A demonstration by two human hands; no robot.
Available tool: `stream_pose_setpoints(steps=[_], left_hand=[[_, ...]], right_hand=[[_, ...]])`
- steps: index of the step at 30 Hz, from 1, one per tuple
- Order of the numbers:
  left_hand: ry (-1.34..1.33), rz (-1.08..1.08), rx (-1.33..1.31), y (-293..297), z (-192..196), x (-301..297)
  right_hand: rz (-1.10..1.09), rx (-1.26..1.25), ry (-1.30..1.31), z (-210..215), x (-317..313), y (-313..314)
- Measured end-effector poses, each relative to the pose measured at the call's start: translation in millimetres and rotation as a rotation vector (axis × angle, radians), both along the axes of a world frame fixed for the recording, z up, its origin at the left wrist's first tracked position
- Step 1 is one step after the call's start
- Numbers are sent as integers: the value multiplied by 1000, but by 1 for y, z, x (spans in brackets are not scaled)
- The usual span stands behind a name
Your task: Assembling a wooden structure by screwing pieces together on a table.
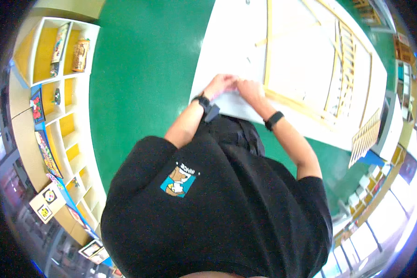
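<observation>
My left hand (220, 85) and my right hand (250, 89) meet over the near left end of a white table (227, 46). Fingertips on both hands are pinched together, almost touching each other. Whatever sits between them is too small or too covered to make out. Right beside my right hand lies the corner of a large light-wood frame (267, 60) made of long thin strips. A small dark piece (249, 60) rests on the tabletop beyond my hands. Each wrist wears a black band.
Farther right on the table is a ladder-like wooden part (346, 69). A slatted wooden rack (365, 138) leans at the table's right end. White shelving (55, 111) with pictures and crafts stands on the left, across a green floor (139, 69).
</observation>
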State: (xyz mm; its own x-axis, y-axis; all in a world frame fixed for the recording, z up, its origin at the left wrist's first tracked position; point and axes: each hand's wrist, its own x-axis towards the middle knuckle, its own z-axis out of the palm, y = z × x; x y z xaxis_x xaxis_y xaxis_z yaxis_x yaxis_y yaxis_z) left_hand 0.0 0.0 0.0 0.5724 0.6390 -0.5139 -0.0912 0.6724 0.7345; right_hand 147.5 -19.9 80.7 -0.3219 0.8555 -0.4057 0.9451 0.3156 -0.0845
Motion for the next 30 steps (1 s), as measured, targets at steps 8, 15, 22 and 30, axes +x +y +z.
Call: stream_pose_setpoints(steps=[8, 15, 22, 30], left_hand=[[67, 116, -47, -23, 23, 10], [34, 202, -142, -39, 3, 19], [-19, 179, -75, -29, -12, 32], [-82, 150, -129, -17, -16, 34]], right_hand=[[202, -85, 166, 5, 27, 0], [362, -65, 179, -17, 32, 5], [470, -60, 90, -21, 45, 21], [305, -39, 72, -36, 58, 23]])
